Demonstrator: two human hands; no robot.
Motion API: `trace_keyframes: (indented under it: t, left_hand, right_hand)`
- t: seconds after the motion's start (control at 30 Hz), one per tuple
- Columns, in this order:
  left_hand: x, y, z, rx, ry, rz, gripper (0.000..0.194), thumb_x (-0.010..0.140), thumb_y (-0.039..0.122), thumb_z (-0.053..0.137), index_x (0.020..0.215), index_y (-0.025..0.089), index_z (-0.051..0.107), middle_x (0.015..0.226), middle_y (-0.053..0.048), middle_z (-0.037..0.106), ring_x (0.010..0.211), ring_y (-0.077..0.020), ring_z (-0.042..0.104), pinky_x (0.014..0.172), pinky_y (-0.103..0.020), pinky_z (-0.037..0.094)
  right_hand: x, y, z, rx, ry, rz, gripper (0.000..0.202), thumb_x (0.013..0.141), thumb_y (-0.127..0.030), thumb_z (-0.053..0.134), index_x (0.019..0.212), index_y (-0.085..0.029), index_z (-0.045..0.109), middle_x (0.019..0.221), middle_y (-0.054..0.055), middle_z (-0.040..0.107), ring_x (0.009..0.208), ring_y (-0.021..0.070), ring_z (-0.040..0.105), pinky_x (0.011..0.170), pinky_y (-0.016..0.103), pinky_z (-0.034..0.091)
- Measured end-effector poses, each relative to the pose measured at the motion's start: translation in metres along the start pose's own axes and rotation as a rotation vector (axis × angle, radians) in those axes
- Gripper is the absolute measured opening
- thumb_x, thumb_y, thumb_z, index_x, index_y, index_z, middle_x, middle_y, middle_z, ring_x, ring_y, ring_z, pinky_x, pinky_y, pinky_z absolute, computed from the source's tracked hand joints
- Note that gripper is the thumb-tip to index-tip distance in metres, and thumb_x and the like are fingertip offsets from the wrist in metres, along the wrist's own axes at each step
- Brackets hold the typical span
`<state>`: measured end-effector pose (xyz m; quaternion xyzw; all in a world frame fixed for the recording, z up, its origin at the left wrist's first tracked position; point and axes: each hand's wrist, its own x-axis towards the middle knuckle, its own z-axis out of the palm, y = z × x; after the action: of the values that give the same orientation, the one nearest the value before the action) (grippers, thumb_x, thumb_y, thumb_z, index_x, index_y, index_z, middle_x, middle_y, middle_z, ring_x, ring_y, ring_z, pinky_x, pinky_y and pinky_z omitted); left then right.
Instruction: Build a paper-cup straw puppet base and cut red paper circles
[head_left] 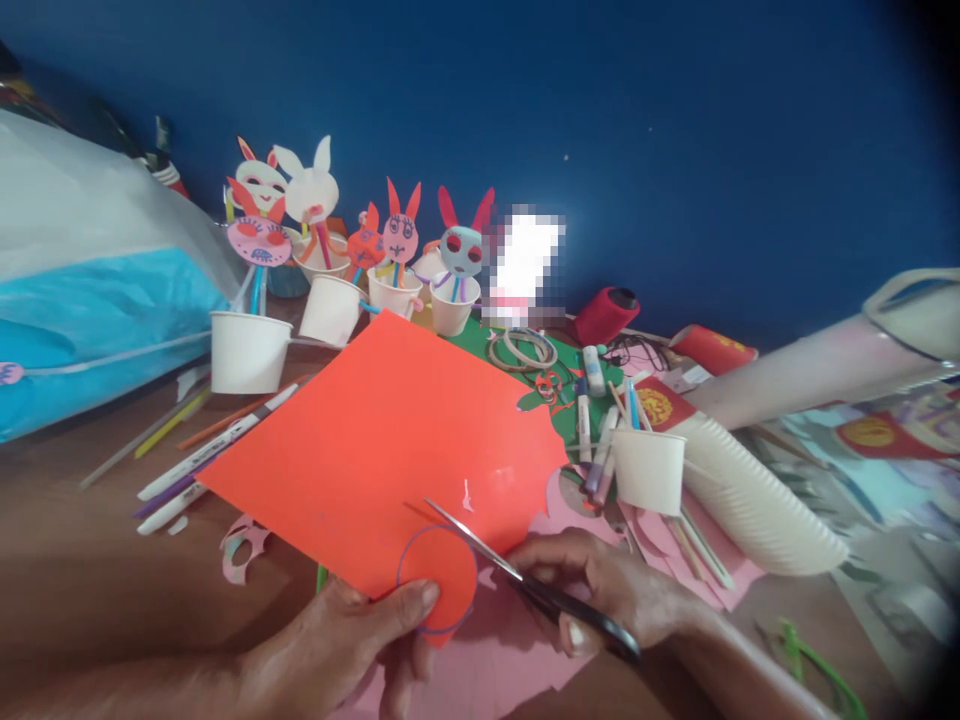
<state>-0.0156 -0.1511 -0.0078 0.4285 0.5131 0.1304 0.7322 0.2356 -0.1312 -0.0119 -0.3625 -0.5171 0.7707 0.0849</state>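
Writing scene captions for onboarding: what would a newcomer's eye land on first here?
Probably the big orange sheet in the middle, gripped at its near edge by the left hand, thumb on a purple-outlined circle. Just right of that circle, the right hand holds black-handled scissors. Next, the rabbit-eared paper figures beyond the sheet, against the deep blue wall.

Orange-red card (pixel 390 430) in the left fingers (pixel 424 598) bears a purple circle outline (pixel 450 560); scissors (pixel 541 592) in the right fingers (pixel 551 555) have black handles, silver blades. Below the fingers, paper (pixel 487 675) is pink; beyond them, the wall (pixel 450 80) is dark blue.
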Motion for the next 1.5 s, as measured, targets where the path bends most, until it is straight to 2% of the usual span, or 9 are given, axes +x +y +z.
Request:
trace_keyframes:
  t: [0.17,0.43,0.63,0.97,1.07,1.17,1.27,1.5]
  left_hand:
    - [-0.002,0.004,0.002,0.033,0.060,0.028,0.039,0.082,0.043,0.044,0.056,0.016,0.054,0.051,0.000,0.055,0.044,-0.0096,0.048,0.044,-0.020,0.035]
    - [-0.002,0.004,0.001,0.013,0.012,0.002,0.040,0.082,0.045,0.041,0.059,0.016,0.054,0.052,0.000,0.054,0.042,-0.0096,0.048,0.042,-0.020,0.036]
    - [-0.002,0.009,-0.001,0.021,-0.006,0.064,0.039,0.081,0.046,0.044,0.057,0.016,0.053,0.054,-0.001,0.055,0.044,-0.0101,0.049,0.044,-0.020,0.039]
    - [0.002,0.007,-0.002,0.013,-0.052,-0.019,0.045,0.076,0.055,0.045,0.059,0.014,0.053,0.051,0.001,0.054,0.037,-0.0069,0.045,0.039,-0.019,0.035]
    - [0.005,0.004,-0.003,0.004,-0.075,-0.042,0.045,0.072,0.058,0.047,0.061,0.015,0.052,0.052,0.001,0.055,0.035,-0.0069,0.045,0.036,-0.019,0.034]
    - [0.008,-0.002,-0.004,0.040,-0.045,-0.038,0.046,0.072,0.058,0.046,0.060,0.015,0.052,0.050,0.001,0.054,0.034,-0.0072,0.046,0.033,-0.018,0.029]
    - [0.009,-0.004,-0.005,0.104,-0.009,-0.044,0.044,0.076,0.053,0.045,0.057,0.014,0.051,0.047,0.002,0.052,0.034,-0.0064,0.044,0.035,-0.018,0.028]
    - [0.012,-0.002,-0.005,0.089,0.033,-0.077,0.041,0.074,0.051,0.046,0.056,0.015,0.051,0.048,0.001,0.054,0.033,-0.0071,0.044,0.033,-0.019,0.027]
  right_hand:
    - [0.000,0.000,0.002,0.022,0.021,0.022,0.061,0.061,-0.051,0.071,0.108,-0.014,0.058,0.074,0.000,0.053,0.059,0.0075,0.044,0.054,0.019,0.037]
    - [0.002,0.008,0.001,0.029,0.016,-0.013,0.059,0.066,-0.047,0.069,0.114,-0.015,0.056,0.069,-0.001,0.053,0.053,0.0055,0.043,0.048,0.016,0.035]
    - [0.000,0.011,-0.001,0.061,0.015,0.034,0.066,0.061,-0.050,0.072,0.115,-0.017,0.056,0.069,-0.001,0.056,0.052,0.0059,0.046,0.046,0.016,0.038]
    - [-0.001,0.004,-0.003,0.029,0.005,0.071,0.066,0.061,-0.051,0.071,0.116,-0.016,0.056,0.070,0.000,0.055,0.052,0.0065,0.046,0.047,0.017,0.040]
    - [-0.002,0.001,-0.003,-0.013,-0.005,0.071,0.064,0.062,-0.052,0.070,0.114,-0.016,0.056,0.071,-0.002,0.052,0.053,0.0059,0.042,0.048,0.016,0.037]
    - [-0.003,-0.003,0.000,-0.088,-0.001,0.055,0.058,0.066,-0.050,0.067,0.111,-0.016,0.056,0.068,-0.003,0.048,0.054,0.0057,0.038,0.049,0.016,0.034]
    - [-0.005,-0.008,0.004,-0.200,0.036,0.057,0.052,0.069,-0.047,0.066,0.111,-0.018,0.055,0.071,-0.002,0.052,0.056,0.0073,0.040,0.052,0.017,0.036]
    - [-0.013,-0.021,0.006,-0.495,0.099,0.075,0.061,0.075,-0.038,0.062,0.130,-0.027,0.039,0.076,0.000,0.059,0.062,0.0121,0.050,0.057,0.021,0.041]
